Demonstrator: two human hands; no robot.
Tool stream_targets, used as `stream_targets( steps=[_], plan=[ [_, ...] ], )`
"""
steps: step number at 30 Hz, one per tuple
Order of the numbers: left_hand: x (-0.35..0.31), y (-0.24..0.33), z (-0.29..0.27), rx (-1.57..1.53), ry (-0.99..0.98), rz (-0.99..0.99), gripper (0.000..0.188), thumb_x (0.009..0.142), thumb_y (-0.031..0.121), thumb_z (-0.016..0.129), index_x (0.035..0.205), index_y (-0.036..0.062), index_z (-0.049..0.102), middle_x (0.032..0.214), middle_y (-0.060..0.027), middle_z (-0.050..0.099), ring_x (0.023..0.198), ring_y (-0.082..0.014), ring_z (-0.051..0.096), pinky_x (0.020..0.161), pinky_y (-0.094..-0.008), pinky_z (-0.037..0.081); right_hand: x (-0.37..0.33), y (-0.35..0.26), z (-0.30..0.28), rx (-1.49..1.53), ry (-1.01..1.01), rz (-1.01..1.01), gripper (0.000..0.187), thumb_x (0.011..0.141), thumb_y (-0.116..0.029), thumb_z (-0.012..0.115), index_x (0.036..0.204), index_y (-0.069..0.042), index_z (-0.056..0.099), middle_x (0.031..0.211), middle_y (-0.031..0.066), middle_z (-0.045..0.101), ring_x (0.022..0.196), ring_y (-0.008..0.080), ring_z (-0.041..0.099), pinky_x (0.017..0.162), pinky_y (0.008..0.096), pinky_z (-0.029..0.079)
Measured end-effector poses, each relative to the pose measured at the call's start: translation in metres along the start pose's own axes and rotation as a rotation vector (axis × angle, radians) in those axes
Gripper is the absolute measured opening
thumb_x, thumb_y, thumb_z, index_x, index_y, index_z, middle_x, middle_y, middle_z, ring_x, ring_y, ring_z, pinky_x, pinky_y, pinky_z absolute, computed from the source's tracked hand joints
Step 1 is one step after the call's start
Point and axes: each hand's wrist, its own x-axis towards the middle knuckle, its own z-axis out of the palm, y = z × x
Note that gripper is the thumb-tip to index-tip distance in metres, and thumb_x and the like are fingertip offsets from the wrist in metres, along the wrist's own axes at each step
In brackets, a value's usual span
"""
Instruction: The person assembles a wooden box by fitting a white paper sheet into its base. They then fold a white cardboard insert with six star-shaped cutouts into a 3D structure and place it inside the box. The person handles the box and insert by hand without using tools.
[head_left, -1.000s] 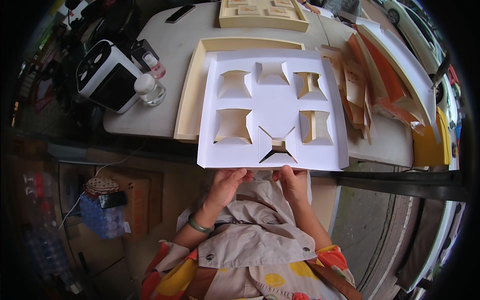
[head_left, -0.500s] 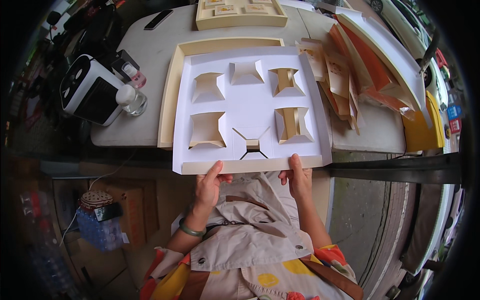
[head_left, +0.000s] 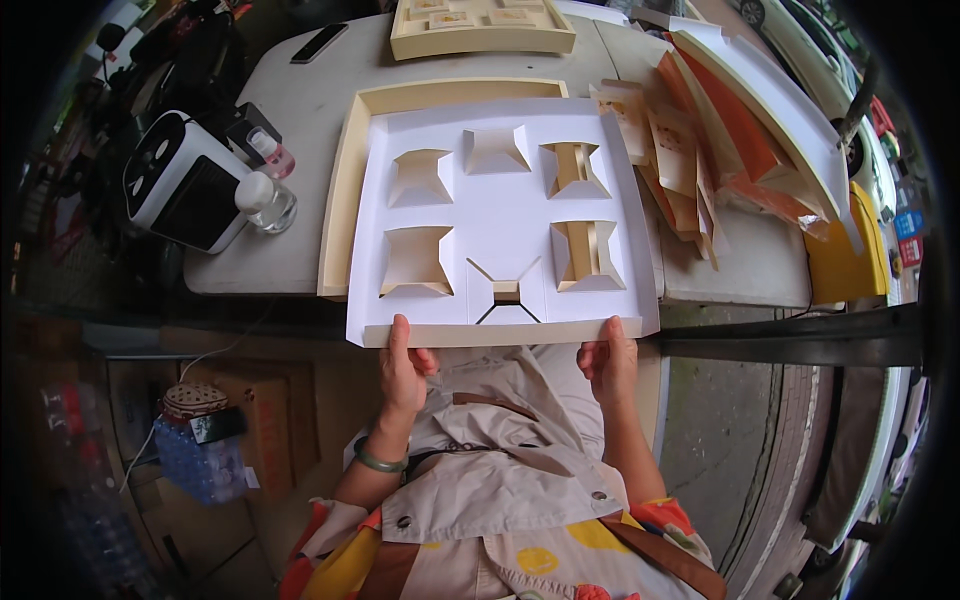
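A white cardboard insert (head_left: 500,205) with several cut-out flaps pushed through it lies tilted over a shallow cream box (head_left: 337,220). Its near edge is a cream strip that overhangs the table toward me. My left hand (head_left: 405,368) pinches this strip near its left end, thumb on top and fingers curled below. Toward the right end, my right hand (head_left: 610,365) holds the same strip with its thumb uppermost. The front middle cut-out lies nearly flat with diagonal slits, while the others stand open as folded hollows.
Beyond sits another cream box (head_left: 480,45) holding small cards. To the right are folded cream and orange cardboard pieces (head_left: 690,160). A white-and-black appliance (head_left: 185,185), a clear jar (head_left: 268,208), a pink bottle (head_left: 275,158) and a phone (head_left: 320,42) stand or lie on the left.
My hands have spread apart along the near strip, the left one moving left and the right one moving right. The insert has shifted very slightly.
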Motion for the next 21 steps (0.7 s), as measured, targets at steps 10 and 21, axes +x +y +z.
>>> stream_targets(
  steps=[10,21],
  plan=[
    [0.004,-0.009,-0.023,0.102,-0.219,-0.002,0.026,0.094,0.033,0.057,0.086,0.0077,0.057,0.065,-0.0002,0.053,0.055,-0.009,0.048,0.051,-0.0245,0.04,-0.011,-0.006,-0.002,0.062,-0.216,0.016,0.035,0.091,-0.027,0.062,0.066,-0.003,0.059,0.055,0.0052,0.058,0.043,0.0092,0.049,0.043,0.0226,0.039],
    [0.0,-0.003,0.009,-0.166,-0.689,-0.281,0.054,0.084,0.013,0.062,0.134,0.0029,0.044,0.128,-0.0148,0.054,0.114,-0.026,0.055,0.096,-0.041,0.044,-0.019,-0.067,0.076,-0.974,-0.42,-1.007,0.031,0.073,-0.002,0.073,0.1,-0.002,0.06,0.101,0.0118,0.063,0.078,0.0271,0.058,0.068,0.0352,0.047]
  ],
)
